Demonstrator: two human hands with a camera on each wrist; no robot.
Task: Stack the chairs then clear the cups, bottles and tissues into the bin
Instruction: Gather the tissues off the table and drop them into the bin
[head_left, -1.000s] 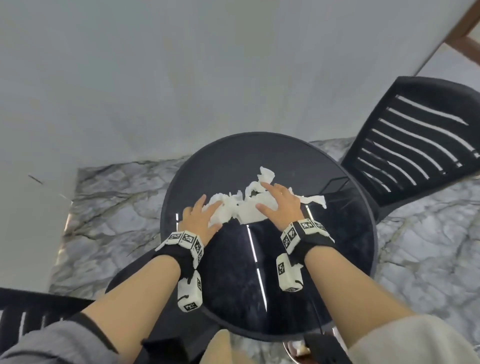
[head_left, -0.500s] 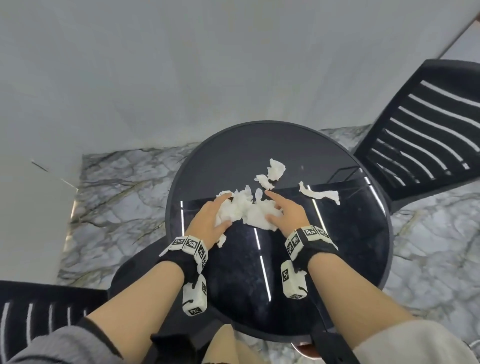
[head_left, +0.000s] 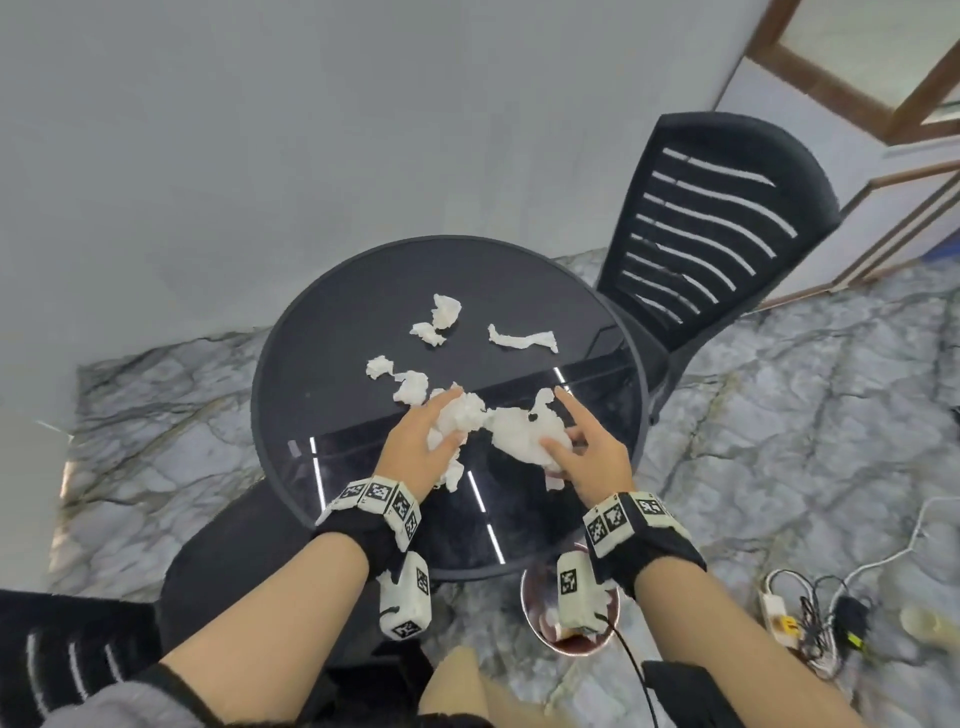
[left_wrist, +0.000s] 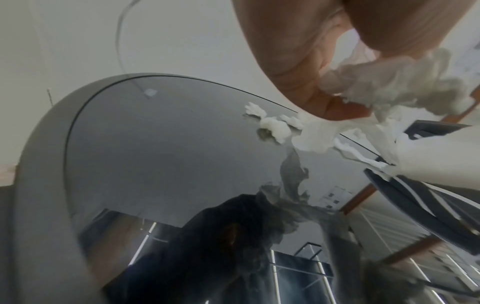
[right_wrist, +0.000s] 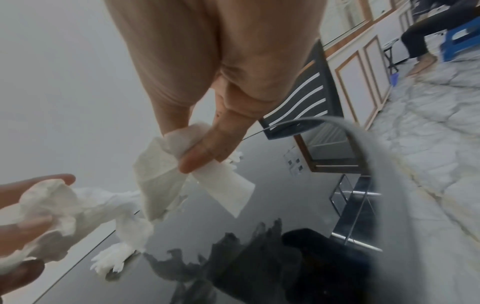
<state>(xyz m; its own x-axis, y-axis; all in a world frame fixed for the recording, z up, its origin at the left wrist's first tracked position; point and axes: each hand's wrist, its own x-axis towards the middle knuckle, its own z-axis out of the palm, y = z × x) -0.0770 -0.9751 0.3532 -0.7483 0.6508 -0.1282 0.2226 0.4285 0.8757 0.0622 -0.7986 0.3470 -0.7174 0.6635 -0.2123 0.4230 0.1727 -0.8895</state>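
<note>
Both hands gathered tissue on the counter (head_left: 332, 332).
Left hand (head_left: 415, 447) clutched a crumpled wad (head_left: 460, 415); right hand (head_left: 592, 457) pinched a sheet (head_left: 519, 431) (bin (head_left: 527, 592) sat below the right wrist, its contents unclear).

One round table (head_left: 291, 364). On it, four loose tissue scraps (head_left: 522, 339) plus two bunched wads (head_left: 514, 431) near its front edge. Two chairs (head_left: 717, 223) beside it, one bin (head_left: 535, 597) under its rim.
</note>
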